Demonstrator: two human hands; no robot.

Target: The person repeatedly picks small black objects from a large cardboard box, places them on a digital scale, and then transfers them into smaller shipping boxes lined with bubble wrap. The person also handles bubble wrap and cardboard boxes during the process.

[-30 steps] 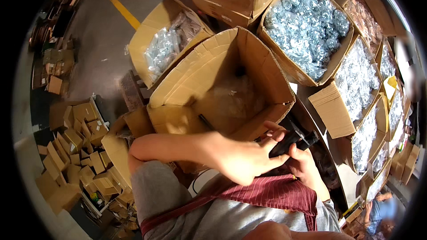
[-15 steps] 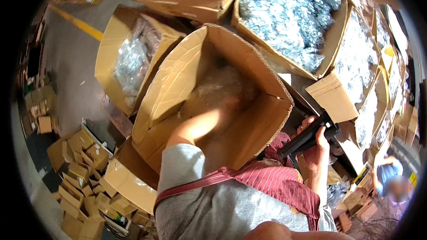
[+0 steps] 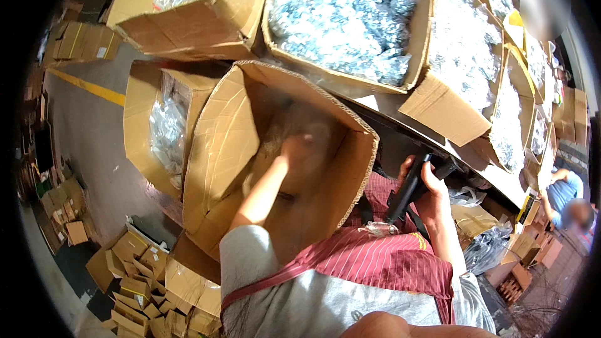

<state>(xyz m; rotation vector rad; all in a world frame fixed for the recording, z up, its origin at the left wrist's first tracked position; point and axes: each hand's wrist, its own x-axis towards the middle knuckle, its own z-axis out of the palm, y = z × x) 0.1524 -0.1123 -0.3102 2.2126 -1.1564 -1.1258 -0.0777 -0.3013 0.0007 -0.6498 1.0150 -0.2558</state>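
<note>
Cardboard box (image 3: pixel 275 150) dead centre, tipped open toward me, and I'm taking everything off that. Left hand (image 3: pixel 300 153) is reaching deep inside it, blurred, so I cannot tell how its fingers are set. Right hand (image 3: pixel 432 191) sits just right of the box, fingers wrapped around a black tool (image 3: pixel 410 191). Above the box, another carton (image 3: pixel 347 22) heaped with shiny metal parts. Below it, my red striped apron (image 3: pixel 382 260).

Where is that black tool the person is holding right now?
In the head view, the black tool sits right of centre in the right hand, just above the red striped apron and beside the big open cardboard box the left hand reaches into.
</note>
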